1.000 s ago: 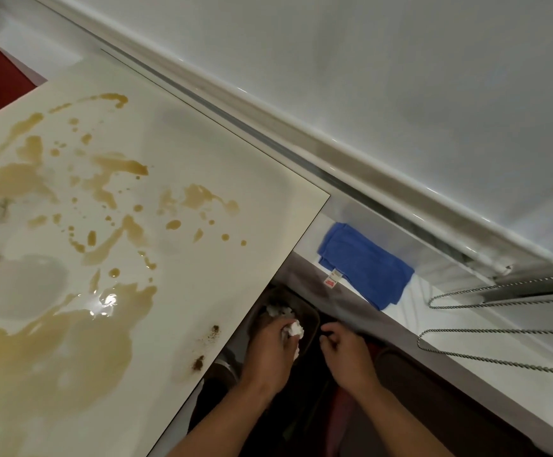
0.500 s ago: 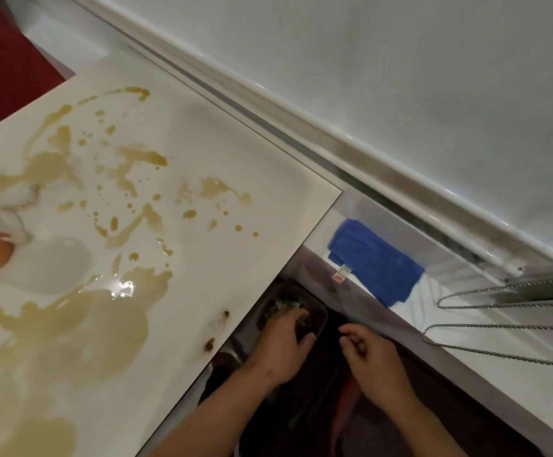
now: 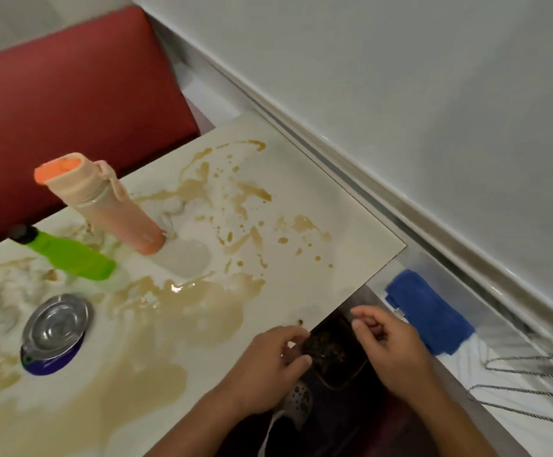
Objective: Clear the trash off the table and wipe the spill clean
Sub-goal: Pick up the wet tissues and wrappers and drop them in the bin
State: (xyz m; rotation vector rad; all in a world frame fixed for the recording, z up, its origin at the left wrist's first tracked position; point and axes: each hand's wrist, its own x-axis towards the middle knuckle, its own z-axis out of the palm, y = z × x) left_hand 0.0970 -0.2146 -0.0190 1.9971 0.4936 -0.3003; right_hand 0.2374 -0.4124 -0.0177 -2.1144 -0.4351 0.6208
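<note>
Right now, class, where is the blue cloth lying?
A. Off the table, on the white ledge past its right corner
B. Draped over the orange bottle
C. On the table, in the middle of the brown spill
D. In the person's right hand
A: the blue cloth lies on the white ledge beyond the table corner, untouched by either hand.

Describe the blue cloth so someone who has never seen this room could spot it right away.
Start at the glossy cream table stained with brown liquid and follow its right edge down to the white ledge under the wall. The crumpled blue cleaning cloth lies on that ledge, just beyond the right hand. It is the only blue fabric there.
</note>
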